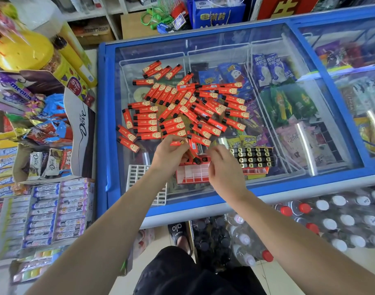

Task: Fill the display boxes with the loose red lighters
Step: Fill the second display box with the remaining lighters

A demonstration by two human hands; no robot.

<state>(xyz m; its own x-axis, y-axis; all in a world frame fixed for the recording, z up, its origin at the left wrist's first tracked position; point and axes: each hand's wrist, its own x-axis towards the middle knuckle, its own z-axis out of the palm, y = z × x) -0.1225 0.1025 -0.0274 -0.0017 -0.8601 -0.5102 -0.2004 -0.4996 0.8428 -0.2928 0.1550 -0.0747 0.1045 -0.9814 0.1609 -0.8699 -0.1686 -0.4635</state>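
Several loose red lighters [182,107] lie scattered on the glass lid of a blue freezer [101,124]. A red display box [193,173] with white cell dividers sits near the lid's front edge; two lighters stand in its back row. Right of it a second display box [253,158] is packed with upright lighters, black tops showing. My left hand [169,154] hovers above the red box's back edge and pinches a red lighter [177,143] held flat. My right hand [225,169] is over the box's right side, fingers curled and blurred; whether it holds anything is unclear.
A white grid tray [137,175] lies left of the red box. Candy and chocolate boxes [54,162] crowd the shelf to the left. Bottled drinks [342,220] stand on the floor at right. My sandalled foot [180,235] is below the freezer's edge.
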